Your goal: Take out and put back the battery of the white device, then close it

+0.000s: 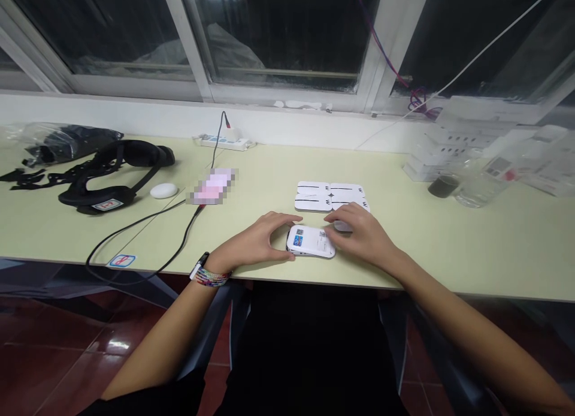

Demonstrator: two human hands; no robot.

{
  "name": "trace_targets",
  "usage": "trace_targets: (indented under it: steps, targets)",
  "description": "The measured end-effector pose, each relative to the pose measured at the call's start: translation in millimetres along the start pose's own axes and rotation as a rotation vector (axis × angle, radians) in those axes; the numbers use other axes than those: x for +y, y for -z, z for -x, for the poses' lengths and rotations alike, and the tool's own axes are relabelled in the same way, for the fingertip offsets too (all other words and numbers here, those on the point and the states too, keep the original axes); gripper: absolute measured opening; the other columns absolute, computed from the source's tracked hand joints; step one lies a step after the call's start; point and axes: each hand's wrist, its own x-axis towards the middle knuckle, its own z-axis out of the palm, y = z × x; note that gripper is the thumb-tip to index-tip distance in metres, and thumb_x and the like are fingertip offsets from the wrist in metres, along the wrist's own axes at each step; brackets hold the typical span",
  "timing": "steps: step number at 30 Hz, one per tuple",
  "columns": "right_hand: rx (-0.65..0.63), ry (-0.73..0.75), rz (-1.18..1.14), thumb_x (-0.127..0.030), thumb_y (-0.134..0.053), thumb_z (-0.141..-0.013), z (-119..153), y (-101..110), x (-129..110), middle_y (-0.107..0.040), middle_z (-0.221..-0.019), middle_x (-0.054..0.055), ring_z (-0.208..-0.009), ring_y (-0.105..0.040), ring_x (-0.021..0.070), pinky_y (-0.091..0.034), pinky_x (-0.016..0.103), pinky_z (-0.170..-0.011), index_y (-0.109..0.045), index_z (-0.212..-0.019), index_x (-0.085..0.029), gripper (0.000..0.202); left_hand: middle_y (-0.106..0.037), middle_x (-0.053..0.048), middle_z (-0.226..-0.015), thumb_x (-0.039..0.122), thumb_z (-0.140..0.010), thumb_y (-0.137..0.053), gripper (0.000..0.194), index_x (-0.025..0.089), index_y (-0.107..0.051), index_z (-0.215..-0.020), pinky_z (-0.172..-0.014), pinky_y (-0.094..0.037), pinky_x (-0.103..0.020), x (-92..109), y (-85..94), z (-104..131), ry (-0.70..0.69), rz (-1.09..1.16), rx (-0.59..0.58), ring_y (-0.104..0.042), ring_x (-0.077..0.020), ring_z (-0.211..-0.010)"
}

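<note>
A stack of white rounded cards (309,241), its top one bearing a small blue picture and printed labels, lies near the table's front edge. My left hand (258,242) curves around its left end, thumb at the near corner and fingers at the far side. At the stack's far right corner, my right hand (359,231) has its thumb against the card edge and its index finger bent close by. Just beyond, several white cards (313,195) with black lines and letter-like marks lie side by side in a block. My right hand partly covers the block's near right part.
On the left are a black headset (101,197), a white oval object (164,190) and a blurred pink phone-like item (212,186) with a black cable (184,239). A power strip (224,142) sits by the wall. White boxes (476,134) and a clear bottle (478,185) stand at right.
</note>
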Motion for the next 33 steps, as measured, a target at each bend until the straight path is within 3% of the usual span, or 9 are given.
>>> trace_targets:
  steps: [6, 18, 25, 33]
  targets:
    - [-0.128, 0.193, 0.002, -0.035, -0.086, -0.087, 14.9, 5.7, -5.5, -0.074, -0.123, 0.008, -0.12, -0.062, 0.0334, -0.054, 0.054, -0.102, -0.074, -0.122, -0.029, 0.037, -0.068, -0.005, -0.142, 0.047, -0.088, -0.087, 0.061, 0.032, -0.065, -0.143, -0.12, -0.046, -0.049, 2.2, 0.9, -0.7, -0.044, -0.016, -0.017, -0.056, -0.0332, -0.139]
    - [-0.221, 0.141, -0.009, -0.033, -0.079, -0.095, 12.9, 4.5, -5.0, -0.073, -0.129, 0.007, -0.127, -0.058, 0.033, -0.053, 0.056, -0.107, -0.076, -0.132, -0.032, 0.036, -0.069, -0.005, -0.138, 0.044, -0.09, -0.086, 0.056, 0.031, -0.066, -0.141, -0.118, -0.046, -0.049, 1.3, 1.3, -1.5, -0.091, -0.033, -0.028, -0.056, -0.0323, -0.136]
    - [-0.165, 0.225, 0.009, -0.024, -0.077, -0.094, 21.6, 7.7, 0.1, -0.07, -0.139, 0.009, -0.137, -0.054, 0.0333, -0.052, 0.056, -0.112, -0.072, -0.138, -0.029, 0.045, -0.066, -0.006, -0.139, 0.035, -0.091, -0.084, 0.055, 0.031, -0.065, -0.143, -0.119, -0.047, -0.048, -0.5, -0.3, -0.7, -0.131, -0.038, -0.016, -0.058, -0.0302, -0.136]
    - [-0.094, 0.294, 0.038, -0.026, -0.072, -0.099, 30.1, 4.3, 5.3, -0.075, -0.124, 0.011, -0.128, -0.062, 0.0323, -0.055, 0.053, -0.108, -0.073, -0.13, -0.024, 0.031, -0.064, -0.007, -0.135, 0.028, -0.093, -0.077, 0.051, 0.029, -0.067, -0.144, -0.119, -0.045, -0.049, 5.4, -2.0, 1.5, -0.174, -0.152, 0.03, -0.056, -0.0298, -0.134]
